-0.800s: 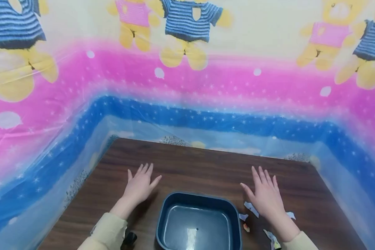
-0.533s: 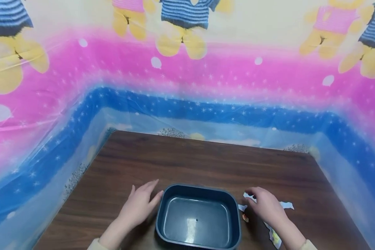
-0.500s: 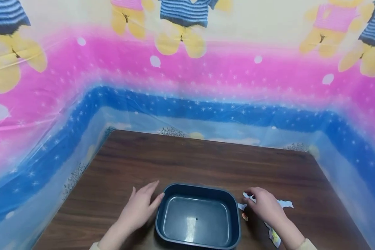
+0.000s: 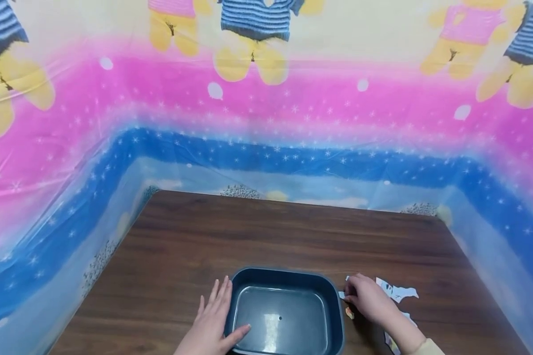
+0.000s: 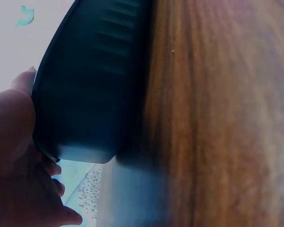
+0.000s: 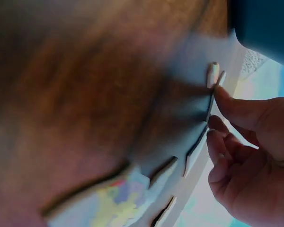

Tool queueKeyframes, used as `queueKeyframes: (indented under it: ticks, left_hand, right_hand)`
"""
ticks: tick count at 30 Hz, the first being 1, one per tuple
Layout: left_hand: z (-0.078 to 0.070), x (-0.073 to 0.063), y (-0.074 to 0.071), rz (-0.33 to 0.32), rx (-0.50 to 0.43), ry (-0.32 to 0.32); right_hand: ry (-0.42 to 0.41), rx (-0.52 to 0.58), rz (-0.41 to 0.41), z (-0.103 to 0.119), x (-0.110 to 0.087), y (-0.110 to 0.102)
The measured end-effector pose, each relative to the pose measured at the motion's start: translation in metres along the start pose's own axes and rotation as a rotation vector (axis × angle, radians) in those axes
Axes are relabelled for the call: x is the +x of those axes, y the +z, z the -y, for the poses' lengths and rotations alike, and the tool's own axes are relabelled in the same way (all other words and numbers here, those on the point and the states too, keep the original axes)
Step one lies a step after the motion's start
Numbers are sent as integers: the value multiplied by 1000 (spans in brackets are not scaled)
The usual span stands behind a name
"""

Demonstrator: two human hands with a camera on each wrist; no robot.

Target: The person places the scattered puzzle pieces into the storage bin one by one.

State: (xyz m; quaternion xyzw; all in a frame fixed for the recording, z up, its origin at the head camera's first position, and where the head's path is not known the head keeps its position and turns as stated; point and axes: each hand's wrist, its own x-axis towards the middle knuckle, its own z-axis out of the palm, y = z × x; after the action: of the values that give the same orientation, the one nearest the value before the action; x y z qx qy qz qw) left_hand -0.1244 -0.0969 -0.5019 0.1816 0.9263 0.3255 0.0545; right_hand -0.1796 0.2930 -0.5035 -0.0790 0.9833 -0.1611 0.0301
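Note:
A dark blue-grey plastic tub (image 4: 288, 279) stands near the front of the table. My left hand (image 4: 210, 323) rests on its left rim, fingers straight along the outside and thumb reaching over the inside. In the left wrist view this hand lies beside the tub's outer wall (image 5: 85, 94). To the right of the tub, my right hand (image 4: 375, 301) pinches a small pale puzzle piece (image 4: 341, 295) between thumb and fingers, low at the table. Its curled fingers partly hide other pieces. A small orange piece (image 4: 349, 313) lies just below the hand.
Flat, jagged white pieces (image 4: 397, 292) lie beyond my right wrist, and a coloured piece (image 4: 391, 342) is partly under the forearm. The dark wooden table (image 4: 266, 227) ends at a patterned cloth hanging (image 4: 266, 162) behind and at both sides.
Both hands first drew back from the far part of the table. The left then came onto the tub's rim with its thumb inside; the right lowered and closed its fingertips among the pieces.

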Motion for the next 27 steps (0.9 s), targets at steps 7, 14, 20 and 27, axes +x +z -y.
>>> queueKeyframes:
  ticks: [7, 14, 20, 27]
  left_hand:
    - [-5, 8, -1, 23, 71, -40]
    - [-9, 12, -2, 0, 114, -6]
    - [-6, 6, -2, -27, 131, 23]
    - [-2, -2, -2, 18, 125, -16]
  right_hand:
    - [17, -8, 16, -3, 14, -18]
    - [-38, 71, -240, 60, 26, -61]
    - [-289, -3, -159, 160, 30, -44]
    - [-351, -47, 72, 200, 44, 10]
